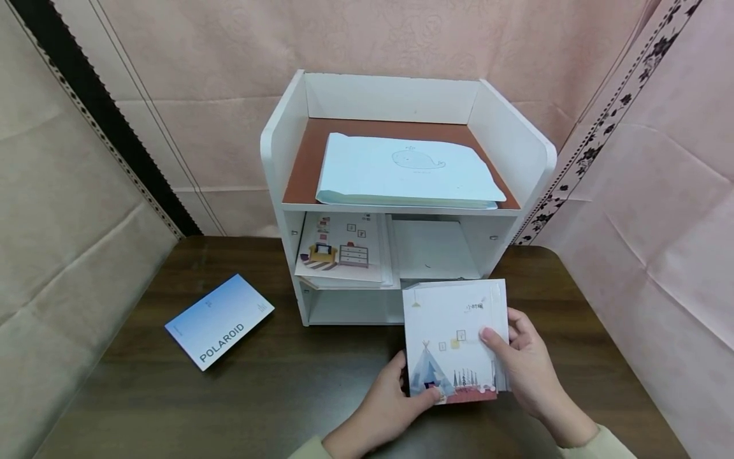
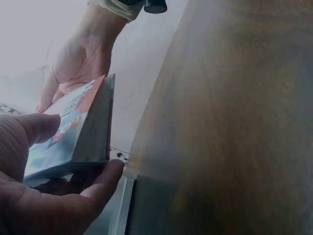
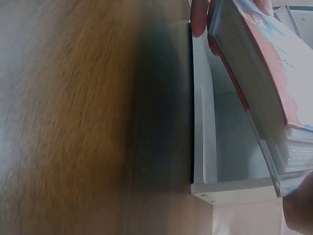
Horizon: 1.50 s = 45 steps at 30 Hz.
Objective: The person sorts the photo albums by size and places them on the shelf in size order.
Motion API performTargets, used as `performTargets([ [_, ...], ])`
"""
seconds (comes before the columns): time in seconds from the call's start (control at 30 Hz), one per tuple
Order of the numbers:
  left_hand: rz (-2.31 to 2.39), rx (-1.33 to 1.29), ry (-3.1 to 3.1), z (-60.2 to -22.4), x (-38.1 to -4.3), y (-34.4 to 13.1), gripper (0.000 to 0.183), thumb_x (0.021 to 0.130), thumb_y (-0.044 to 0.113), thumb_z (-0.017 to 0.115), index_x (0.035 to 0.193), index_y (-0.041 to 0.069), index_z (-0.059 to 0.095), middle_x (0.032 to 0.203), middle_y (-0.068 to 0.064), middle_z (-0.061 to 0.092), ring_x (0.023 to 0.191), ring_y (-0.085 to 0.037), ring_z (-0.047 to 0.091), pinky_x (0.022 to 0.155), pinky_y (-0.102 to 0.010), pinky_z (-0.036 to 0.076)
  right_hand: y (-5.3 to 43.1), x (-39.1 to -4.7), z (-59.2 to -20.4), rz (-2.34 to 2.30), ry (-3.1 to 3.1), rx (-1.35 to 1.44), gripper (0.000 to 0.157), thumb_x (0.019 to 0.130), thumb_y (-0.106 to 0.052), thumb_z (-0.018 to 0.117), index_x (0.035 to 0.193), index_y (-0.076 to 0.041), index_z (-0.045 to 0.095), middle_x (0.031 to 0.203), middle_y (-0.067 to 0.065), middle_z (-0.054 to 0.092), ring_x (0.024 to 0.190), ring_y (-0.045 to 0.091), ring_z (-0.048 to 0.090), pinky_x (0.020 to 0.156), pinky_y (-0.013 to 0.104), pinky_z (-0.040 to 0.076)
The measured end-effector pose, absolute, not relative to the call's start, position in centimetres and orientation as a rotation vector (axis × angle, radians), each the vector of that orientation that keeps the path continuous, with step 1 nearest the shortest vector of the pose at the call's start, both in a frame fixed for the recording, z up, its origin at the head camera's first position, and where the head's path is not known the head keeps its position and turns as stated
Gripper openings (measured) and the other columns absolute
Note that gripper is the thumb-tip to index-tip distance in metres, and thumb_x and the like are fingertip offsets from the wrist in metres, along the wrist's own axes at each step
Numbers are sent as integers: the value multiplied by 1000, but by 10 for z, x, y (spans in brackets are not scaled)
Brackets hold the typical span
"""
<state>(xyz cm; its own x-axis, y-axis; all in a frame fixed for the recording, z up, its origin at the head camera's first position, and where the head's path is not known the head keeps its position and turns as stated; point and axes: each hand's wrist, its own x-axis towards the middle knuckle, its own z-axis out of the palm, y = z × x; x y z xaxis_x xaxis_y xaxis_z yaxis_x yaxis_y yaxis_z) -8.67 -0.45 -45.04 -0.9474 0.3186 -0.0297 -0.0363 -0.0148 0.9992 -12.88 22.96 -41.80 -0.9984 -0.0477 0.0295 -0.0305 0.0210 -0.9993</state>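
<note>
Both hands hold a thick hardcover photo album (image 1: 453,331) in front of the shelf's right side. A blue tent and a red strip along the lower edge decorate its white cover. My left hand (image 1: 390,408) grips the lower left corner, thumb on the cover and fingers beneath, as the left wrist view of the album (image 2: 90,132) shows. On the right edge, my right hand (image 1: 530,363) pinches with its thumb on top. The right wrist view shows the page block of the album (image 3: 259,78) between its covers, tilted above the table.
A white shelf unit (image 1: 510,127) stands at the back. A pale blue whale-print item (image 1: 407,169) lies on its brown top. Illustrated white albums (image 1: 344,248) and a plain white item (image 1: 432,248) fill the middle level. A blue POLAROID booklet (image 1: 220,322) lies left on the table (image 1: 275,389).
</note>
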Motion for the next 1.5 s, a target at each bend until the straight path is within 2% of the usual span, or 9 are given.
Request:
performTargets([
  [0.3, 2066, 251, 2055, -447, -91, -9, 57, 84, 23, 78, 131, 11, 49, 108, 2, 63, 94, -11, 63, 79, -25, 52, 220, -134, -418, -2258, 2192, -96, 43, 96, -10, 62, 132, -10, 40, 108, 2, 70, 85, 24, 70, 66, 43, 58],
  [0.6, 2101, 259, 2056, -449, -93, -10, 55, 83, 20, 78, 130, 10, 49, 108, -1, 64, 95, -13, 63, 78, -25, 53, 217, -135, -415, -2283, 2159, -162, 39, 96, -11, 61, 130, -11, 42, 108, 2, 70, 86, 23, 70, 67, 41, 58],
  [0.97, 2099, 251, 2079, -446, -93, -12, 52, 83, 19, 78, 126, 10, 51, 106, -1, 64, 93, -13, 64, 78, -26, 53, 214, -136, -415, -2255, 2171, -101, 45, 96, -15, 63, 134, -11, 39, 111, 4, 69, 89, 24, 69, 69, 43, 58],
  [1.33, 2118, 275, 2090, -446, -93, -15, 51, 84, 21, 77, 128, 11, 53, 106, 1, 66, 94, -13, 64, 78, -26, 53, 211, -138, -416, -2260, 2148, -113, 45, 96, -13, 61, 135, -11, 38, 113, 5, 68, 90, 26, 69, 69, 45, 58],
  [1.5, 2161, 280, 2067, -445, -92, -14, 50, 85, 19, 75, 129, 12, 53, 108, 1, 67, 96, -13, 65, 81, -26, 53, 210, -139, -414, -2214, 2182, -127, 49, 95, -16, 64, 136, -14, 37, 116, 7, 67, 89, 29, 69, 67, 47, 58],
])
